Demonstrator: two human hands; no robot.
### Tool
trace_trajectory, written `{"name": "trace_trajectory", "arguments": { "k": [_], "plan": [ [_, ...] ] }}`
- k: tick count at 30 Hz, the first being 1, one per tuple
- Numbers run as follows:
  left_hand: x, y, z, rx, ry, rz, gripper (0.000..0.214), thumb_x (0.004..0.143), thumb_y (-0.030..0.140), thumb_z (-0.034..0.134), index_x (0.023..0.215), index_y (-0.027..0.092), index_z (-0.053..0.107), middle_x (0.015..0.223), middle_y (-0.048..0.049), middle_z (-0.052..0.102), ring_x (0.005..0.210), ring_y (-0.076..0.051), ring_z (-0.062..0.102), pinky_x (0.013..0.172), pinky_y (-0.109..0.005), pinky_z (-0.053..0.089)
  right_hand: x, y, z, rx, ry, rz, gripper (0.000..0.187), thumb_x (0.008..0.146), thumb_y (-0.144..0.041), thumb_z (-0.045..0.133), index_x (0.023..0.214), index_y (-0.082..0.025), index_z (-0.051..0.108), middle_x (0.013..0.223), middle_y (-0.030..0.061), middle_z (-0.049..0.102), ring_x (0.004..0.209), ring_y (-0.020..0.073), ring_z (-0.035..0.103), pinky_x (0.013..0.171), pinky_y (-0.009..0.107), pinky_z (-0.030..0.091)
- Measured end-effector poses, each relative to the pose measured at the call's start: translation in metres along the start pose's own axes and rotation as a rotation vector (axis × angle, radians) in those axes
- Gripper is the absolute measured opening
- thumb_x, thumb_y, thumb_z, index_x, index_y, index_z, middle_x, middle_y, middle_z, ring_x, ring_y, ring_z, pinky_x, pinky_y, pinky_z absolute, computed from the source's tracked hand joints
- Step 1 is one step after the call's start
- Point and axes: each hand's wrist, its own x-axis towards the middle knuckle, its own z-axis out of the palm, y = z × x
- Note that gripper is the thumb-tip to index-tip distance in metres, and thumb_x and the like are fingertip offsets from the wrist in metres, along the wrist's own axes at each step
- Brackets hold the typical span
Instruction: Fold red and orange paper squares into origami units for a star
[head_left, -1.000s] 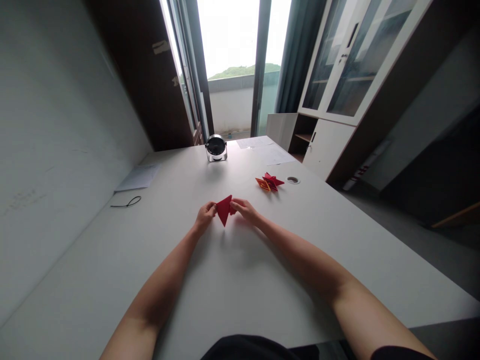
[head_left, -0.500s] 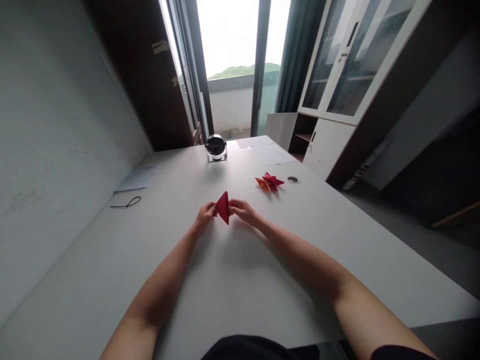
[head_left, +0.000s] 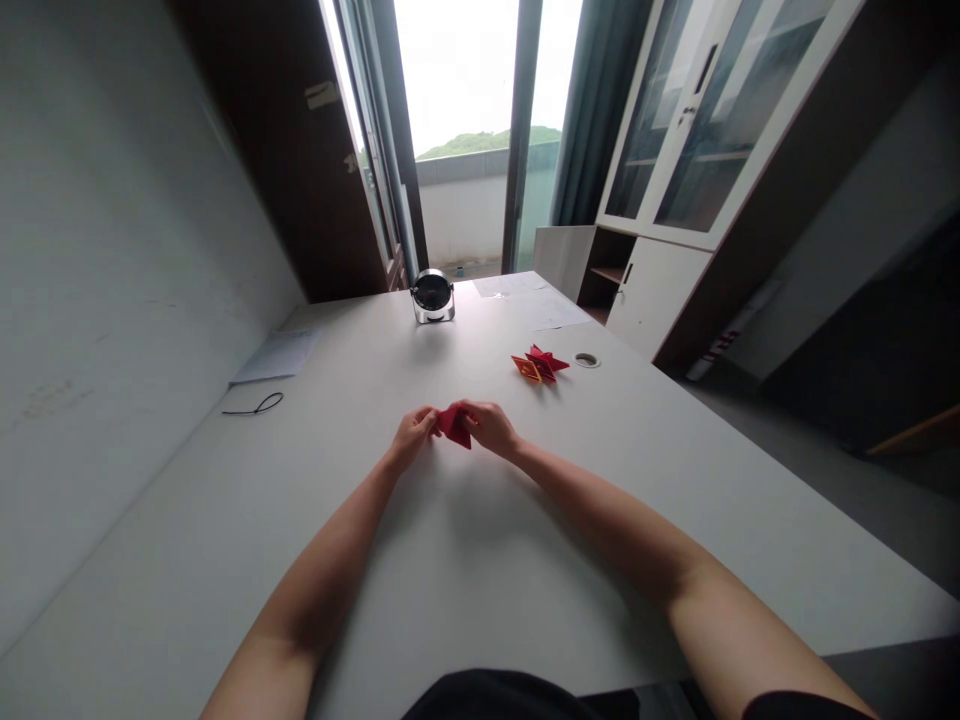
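Note:
A small folded red paper piece (head_left: 454, 424) lies low over the white table (head_left: 465, 560), pinched between both my hands. My left hand (head_left: 412, 436) grips its left edge with closed fingers. My right hand (head_left: 489, 425) is closed on its right side and partly covers it. Further back to the right lies a small pile of folded red and orange paper pieces (head_left: 539, 365).
A small round black and silver fan (head_left: 433, 295) stands at the far end of the table. White sheets (head_left: 278, 355) and a black cord loop (head_left: 253, 405) lie at the left. More papers (head_left: 532, 300) and a cable hole (head_left: 586, 359) are at the far right.
The red paper stood up as a tall triangle between my fingers; now it is folded down flatter and smaller, and my hands have closed in around it.

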Motion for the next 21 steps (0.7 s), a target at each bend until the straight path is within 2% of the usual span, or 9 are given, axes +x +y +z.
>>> {"name": "trace_trajectory", "arguments": {
  "k": [2, 5, 10, 12, 17, 21],
  "plan": [
    [0.0, 0.0, 0.0, -0.002, 0.009, -0.012, 0.035, 0.086, 0.046, 0.058, 0.088, 0.013, 0.067, 0.071, -0.0031, 0.065, 0.063, -0.013, 0.058, 0.063, -0.025, 0.046, 0.0, -0.002, 0.0, -0.059, 0.033, -0.064, 0.03, 0.091, -0.019, 0.047, 0.111, -0.022, 0.069, 0.104, 0.0072, 0.071, 0.088, 0.0204, 0.062, 0.083, 0.031, 0.044],
    [-0.001, 0.0, 0.0, 0.012, 0.012, -0.028, 0.031, 0.084, 0.043, 0.06, 0.089, 0.013, 0.067, 0.073, -0.003, 0.066, 0.065, -0.013, 0.059, 0.065, -0.025, 0.046, -0.001, -0.003, 0.0, -0.11, 0.057, -0.125, 0.033, 0.093, -0.018, 0.045, 0.114, -0.022, 0.07, 0.104, 0.0081, 0.07, 0.087, 0.0209, 0.062, 0.083, 0.032, 0.045],
    [0.0, -0.003, -0.001, 0.015, -0.006, -0.035, 0.023, 0.078, 0.034, 0.066, 0.088, 0.013, 0.066, 0.073, -0.0028, 0.065, 0.066, -0.013, 0.058, 0.066, -0.024, 0.046, -0.001, -0.002, 0.002, -0.017, 0.087, -0.125, 0.037, 0.089, -0.015, 0.047, 0.118, -0.022, 0.068, 0.106, 0.0071, 0.07, 0.08, 0.0172, 0.06, 0.078, 0.03, 0.046],
    [0.001, -0.006, -0.001, -0.009, 0.011, -0.035, 0.022, 0.077, 0.033, 0.066, 0.087, 0.013, 0.066, 0.072, -0.0021, 0.065, 0.065, -0.012, 0.058, 0.065, -0.024, 0.046, 0.0, 0.002, 0.004, 0.044, 0.096, -0.085, 0.036, 0.088, -0.016, 0.048, 0.117, -0.021, 0.068, 0.099, 0.0058, 0.071, 0.075, 0.0158, 0.058, 0.074, 0.029, 0.046],
    [0.005, -0.014, -0.003, -0.092, 0.077, -0.019, 0.024, 0.075, 0.034, 0.069, 0.086, 0.013, 0.067, 0.071, -0.0018, 0.065, 0.062, -0.012, 0.058, 0.062, -0.023, 0.046, 0.007, 0.015, 0.009, 0.295, 0.129, -0.016, 0.023, 0.084, -0.025, 0.053, 0.095, -0.017, 0.072, 0.085, 0.0041, 0.07, 0.076, 0.017, 0.061, 0.071, 0.028, 0.048],
    [0.004, -0.016, -0.004, -0.129, 0.083, -0.004, 0.024, 0.074, 0.034, 0.072, 0.087, 0.013, 0.068, 0.074, -0.0022, 0.066, 0.062, -0.012, 0.058, 0.062, -0.023, 0.046, 0.01, 0.02, 0.011, 0.482, 0.096, 0.001, 0.02, 0.077, -0.022, 0.053, 0.084, -0.016, 0.071, 0.079, 0.0038, 0.07, 0.071, 0.0166, 0.061, 0.067, 0.027, 0.047]
  ]
}}
